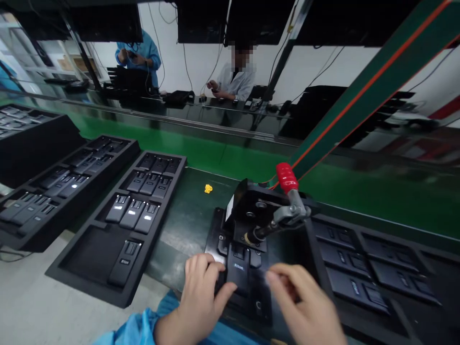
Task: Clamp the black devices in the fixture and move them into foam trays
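Note:
A black rectangular device marked "Riton" lies in a black clamp fixture in front of me. My left hand rests at the fixture's left side, thumb apart from the fingers, with the thumb tip by the device's lower left edge. To the right of the device is my right hand, slightly blurred. Its thumb and forefinger come together and the other fingers curl under; whatever they may hold is hidden. Above the device stands the toggle clamp's red handle, raised, with its plunger over the device's far end.
A black foam tray with several similar devices lies on the left, beside further trays. Another tray holds devices on the right. A small yellow piece is on the bench. Two people work beyond the green conveyor.

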Available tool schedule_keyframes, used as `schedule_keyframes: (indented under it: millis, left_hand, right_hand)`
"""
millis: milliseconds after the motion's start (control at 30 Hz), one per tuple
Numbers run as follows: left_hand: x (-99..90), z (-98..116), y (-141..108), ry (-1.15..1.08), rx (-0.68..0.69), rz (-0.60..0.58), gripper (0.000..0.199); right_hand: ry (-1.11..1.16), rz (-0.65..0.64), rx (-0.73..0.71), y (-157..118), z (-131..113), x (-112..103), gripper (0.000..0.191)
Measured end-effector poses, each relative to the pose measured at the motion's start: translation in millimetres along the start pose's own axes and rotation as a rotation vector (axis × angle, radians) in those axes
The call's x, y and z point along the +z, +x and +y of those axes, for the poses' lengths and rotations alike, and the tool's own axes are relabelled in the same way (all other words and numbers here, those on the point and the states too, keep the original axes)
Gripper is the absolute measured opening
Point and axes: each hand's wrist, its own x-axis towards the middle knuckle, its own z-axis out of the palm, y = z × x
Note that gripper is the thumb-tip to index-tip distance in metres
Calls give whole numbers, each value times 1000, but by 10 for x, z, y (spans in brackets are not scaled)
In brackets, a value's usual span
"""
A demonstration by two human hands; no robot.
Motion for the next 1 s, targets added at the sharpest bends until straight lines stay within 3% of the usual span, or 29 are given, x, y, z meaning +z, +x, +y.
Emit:
schedule_keyframes:
  millis: [67,167,567,700,867,1000]
  left_hand:
    - [-1,9,61,44,-84,-90,13]
    - [3,30,151,47,-144,-197,11]
    - [-13,160,189,-156,-229,-237,9]
    - [-1,205,143,-167,-165,-206,9]
    - [48,224,83,-136,85,-153,7]
    - [41,294,108,-130,154,-127,13]
  right_hand:
    - [-25,-136,26,-57,56,218,36]
    - [-46,-177,94,-48,43,377,44]
    - [278,-147,243,-85,62,397,44]
    - [478,-184,324,-240,145,361,41]
    - [759,-295,554,-425,232,326,42]
    - [824,-263,565,-517,291,267,39]
